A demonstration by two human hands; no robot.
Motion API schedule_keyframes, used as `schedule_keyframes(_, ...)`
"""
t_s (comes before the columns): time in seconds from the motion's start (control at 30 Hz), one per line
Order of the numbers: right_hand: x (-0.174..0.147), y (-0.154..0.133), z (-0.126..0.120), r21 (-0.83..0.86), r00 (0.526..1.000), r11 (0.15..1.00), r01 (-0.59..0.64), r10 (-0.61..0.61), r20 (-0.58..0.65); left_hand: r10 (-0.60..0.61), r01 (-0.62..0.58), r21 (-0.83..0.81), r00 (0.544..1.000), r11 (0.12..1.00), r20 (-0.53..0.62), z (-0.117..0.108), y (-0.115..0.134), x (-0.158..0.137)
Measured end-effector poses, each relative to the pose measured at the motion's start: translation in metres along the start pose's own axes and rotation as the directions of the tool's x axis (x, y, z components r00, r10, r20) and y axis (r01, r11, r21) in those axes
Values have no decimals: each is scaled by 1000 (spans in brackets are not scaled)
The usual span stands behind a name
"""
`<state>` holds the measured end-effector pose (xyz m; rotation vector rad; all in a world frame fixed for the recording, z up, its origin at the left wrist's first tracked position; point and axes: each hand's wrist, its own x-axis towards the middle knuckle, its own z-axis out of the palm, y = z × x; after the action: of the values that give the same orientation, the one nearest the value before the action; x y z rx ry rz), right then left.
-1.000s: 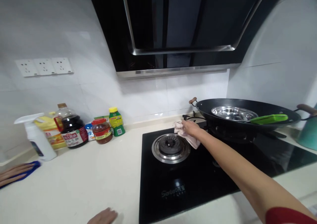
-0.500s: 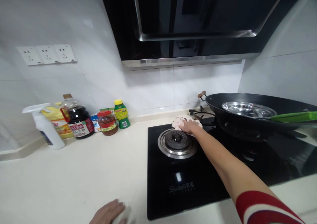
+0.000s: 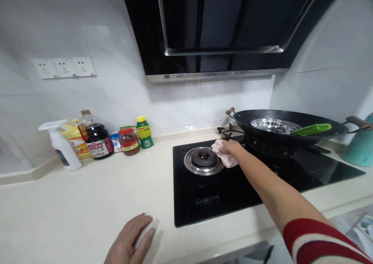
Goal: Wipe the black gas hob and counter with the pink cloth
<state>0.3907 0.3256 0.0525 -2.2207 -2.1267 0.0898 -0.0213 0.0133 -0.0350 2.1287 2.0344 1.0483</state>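
My right hand (image 3: 230,147) is closed on a pale pink cloth (image 3: 223,157), pressed to the black glass cooktop (image 3: 201,213) along the right side of the left burner (image 3: 204,159). That burner has a steel ring and carries no pan support. Over the pale counter (image 3: 87,209), at the bottom of the view, my left hand (image 3: 132,236) holds nothing, its thumb and fingers apart. Just right of the cloth is a black wok (image 3: 314,137) on the other burner, with a shiny steel bowl (image 3: 271,125) and a green-handled utensil (image 3: 313,129) in it.
Along the wall at left stand a white spray bottle (image 3: 62,147), a yellow jug (image 3: 76,141), a dark sauce bottle (image 3: 97,139), a red-lidded jar (image 3: 129,142) and a green bottle (image 3: 144,133). A black range hood (image 3: 221,65) hangs above. A teal container (image 3: 359,147) is at right.
My right hand and the cloth have gone from the burner's back edge round to its right side. My left hand shows more fully. The view has shifted, with the teal container now showing.
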Motion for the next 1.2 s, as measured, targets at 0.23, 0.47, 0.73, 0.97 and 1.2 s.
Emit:
schedule_keyframes(0.23,-55,5,2,18,1000,1000,13,-14,22,44,-44,10,999,999,20,-2,9,2)
schedule_keyframes(0.47,-119,-11,14,27,994,995,99,-97,-58,52,-51,-32,997,998,48,-10,18,0)
schedule_keyframes(0.73,-205,-18,26,65,946,953,297,-284,-157,64,-61,-56,996,997,61,-15,25,0)
schedule_keyframes(0.97,-244,32,32,152,897,895,419,-381,-226,95,-95,-49,995,994,4,-12,14,9)
schedule_keyframes(1.2,-255,125,41,121,944,974,191,-148,-294,62,-62,-11,997,998,35,-14,19,7)
